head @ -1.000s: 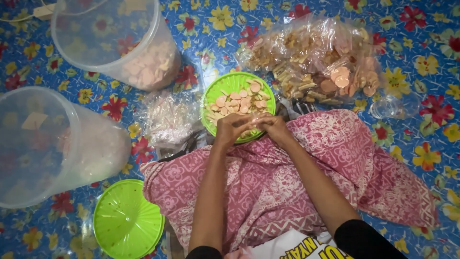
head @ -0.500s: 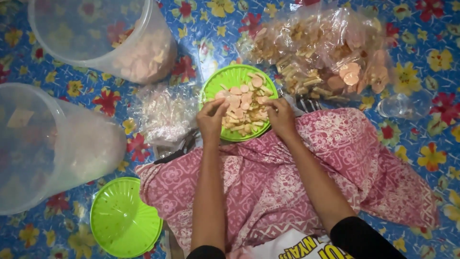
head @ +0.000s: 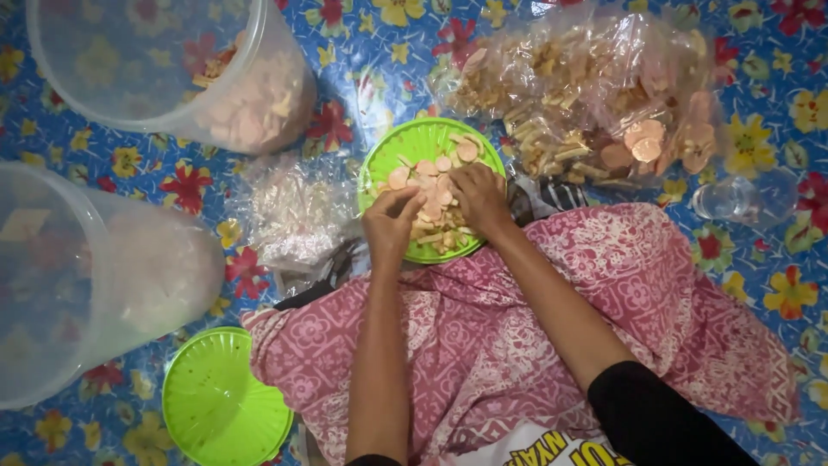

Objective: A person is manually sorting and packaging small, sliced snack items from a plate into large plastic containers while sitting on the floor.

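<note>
Both hands rest on a green lid [head: 405,151] used as a tray, heaped with round pink crackers [head: 429,168] and pale stick pieces. The lid sits at 12 o'clock from the pink patterned cloth [head: 483,345] over the lap.

Left hand [head: 392,223]: over the lid's 8 o'clock edge, fingers curled down into the pile, thumb and fingertips pinched on a few pieces; which pieces, cannot tell. Right hand [head: 479,197]: at the lid's 4 o'clock side, fingers bent and pressing into the crackers, touching them; a firm grasp is not visible.

Surroundings: a large clear bag of mixed crackers [head: 595,95] at 2 o'clock from the lid, a small crumpled bag [head: 297,211] just beside it at 9 o'clock. Two clear tubs [head: 164,60] [head: 78,276] lie at 10 and 8 o'clock. A second green lid [head: 224,401] lies at 7 o'clock on the flowered blue mat [head: 776,285].
</note>
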